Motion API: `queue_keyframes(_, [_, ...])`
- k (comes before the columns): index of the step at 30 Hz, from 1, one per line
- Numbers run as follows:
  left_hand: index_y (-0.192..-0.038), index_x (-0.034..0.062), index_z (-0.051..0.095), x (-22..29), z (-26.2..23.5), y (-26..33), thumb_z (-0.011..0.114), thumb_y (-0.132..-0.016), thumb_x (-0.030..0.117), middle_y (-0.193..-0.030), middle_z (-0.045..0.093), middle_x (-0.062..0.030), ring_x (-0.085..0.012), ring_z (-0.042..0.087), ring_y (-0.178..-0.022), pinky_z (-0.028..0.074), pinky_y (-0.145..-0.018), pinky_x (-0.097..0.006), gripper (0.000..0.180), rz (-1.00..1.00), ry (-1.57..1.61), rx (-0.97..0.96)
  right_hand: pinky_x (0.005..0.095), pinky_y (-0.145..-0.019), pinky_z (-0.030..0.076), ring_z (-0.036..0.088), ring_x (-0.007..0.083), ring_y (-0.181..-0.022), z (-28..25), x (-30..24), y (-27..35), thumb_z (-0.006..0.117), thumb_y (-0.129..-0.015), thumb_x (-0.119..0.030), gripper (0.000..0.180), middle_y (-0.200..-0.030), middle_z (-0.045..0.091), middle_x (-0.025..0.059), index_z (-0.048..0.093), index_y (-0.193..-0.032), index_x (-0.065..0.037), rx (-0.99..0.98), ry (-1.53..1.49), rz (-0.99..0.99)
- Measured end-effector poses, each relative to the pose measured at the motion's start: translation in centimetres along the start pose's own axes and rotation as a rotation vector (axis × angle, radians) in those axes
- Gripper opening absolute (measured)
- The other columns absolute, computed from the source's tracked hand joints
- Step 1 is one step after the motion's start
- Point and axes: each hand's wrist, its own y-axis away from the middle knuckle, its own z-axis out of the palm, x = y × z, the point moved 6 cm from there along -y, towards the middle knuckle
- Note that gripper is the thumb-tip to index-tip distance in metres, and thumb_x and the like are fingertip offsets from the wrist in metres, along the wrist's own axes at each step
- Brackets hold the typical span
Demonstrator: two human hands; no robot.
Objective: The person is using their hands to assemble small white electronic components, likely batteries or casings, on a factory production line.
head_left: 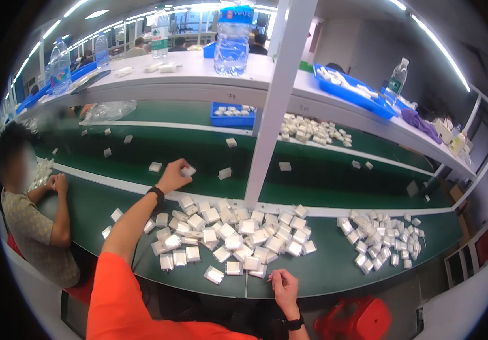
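My left hand [173, 177] reaches over the dark green conveyor belt [198, 153], its fingers closed on a small white block [188, 170]. A heap of similar white blocks [232, 242], some with shiny silvery sides, covers the green worktop in front of me. At the worktop's near edge, my right hand [285, 288] has thumb and fingers pinched together, close to the heap's lower blocks. Whatever sits in that pinch is too small to make out. Other single blocks [225, 173] lie spread along the belt.
A second pile of white blocks [382, 239] lies to the right. A white post [275, 107] rises between belt and shelf [198, 71], which carries bottles [233, 45] and a blue tray [351, 90]. A co-worker [40, 209] sits at left; a red stool [357, 318] stands below right.
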Motion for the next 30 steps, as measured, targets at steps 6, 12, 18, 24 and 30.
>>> queue_keyframes(6, [-0.117, -0.0035, 0.077, 9.9, -7.7, 5.2, 0.081, -0.076, 0.002, -0.103, 0.074, -0.0058, -0.0103, 0.066, -0.084, 0.058, -0.079, -0.029, 0.041, -0.098, 0.200, -0.290, 0.0222, -0.057, 0.040, 0.053, 0.0018, -0.065, 0.5, -1.7, -0.2, 0.065, -0.113, -0.015, 0.025, -0.080, 0.067, -0.0031, 0.073, -0.096, 0.001, 0.021, 0.013, -0.006])
queue_keyframes(12, [-0.124, -0.0029, 0.075, 21.9, -9.0, 18.3, 0.086, -0.073, -0.001, -0.119, 0.074, -0.0085, -0.0114, 0.070, -0.100, 0.058, -0.093, -0.029, 0.051, -0.181, 0.400, -0.535, 0.0245, -0.068, 0.051, 0.067, 0.0063, -0.077, 0.4, -0.8, -0.5, 0.066, -0.111, -0.011, 0.022, -0.085, 0.075, 0.0034, 0.073, -0.097, 0.005, -0.003, 0.034, 0.051])
queue_keyframes(18, [-0.120, -0.0009, 0.075, 24.6, 1.6, 28.7, 0.088, -0.079, 0.011, -0.100, 0.075, -0.0106, -0.0212, 0.073, -0.086, 0.061, -0.083, -0.033, 0.045, -0.093, 0.457, -0.724, 0.0244, -0.070, 0.051, 0.066, 0.0069, -0.077, 0.8, -1.5, -0.5, 0.066, -0.111, -0.010, 0.023, -0.084, 0.074, 0.0037, 0.070, -0.095, 0.005, -0.007, 0.093, 0.059])
queue_keyframes(24, [-0.117, 0.0011, 0.075, 22.9, 3.6, 27.9, 0.085, -0.079, 0.007, -0.103, 0.072, -0.0127, -0.0246, 0.072, -0.084, 0.060, -0.078, -0.035, 0.040, -0.100, 0.234, -0.385, 0.0254, -0.067, 0.048, 0.060, 0.0068, -0.074, 0.8, -1.1, 0.2, 0.065, -0.112, -0.012, 0.025, -0.081, 0.072, 0.0035, 0.070, -0.095, 0.005, -0.014, 0.138, -0.012])
queue_keyframes(30, [-0.122, -0.0018, 0.071, 24.3, 4.7, 28.6, 0.083, -0.080, -0.001, -0.117, 0.072, -0.0146, -0.0234, 0.073, -0.087, 0.062, -0.083, -0.035, 0.044, -0.151, 0.342, -0.373, 0.0248, -0.064, 0.041, 0.050, 0.0057, -0.070, 1.5, -2.4, 0.4, 0.059, -0.116, -0.015, 0.030, -0.081, 0.062, 0.0008, 0.066, -0.094, 0.003, -0.043, 0.043, 0.019])
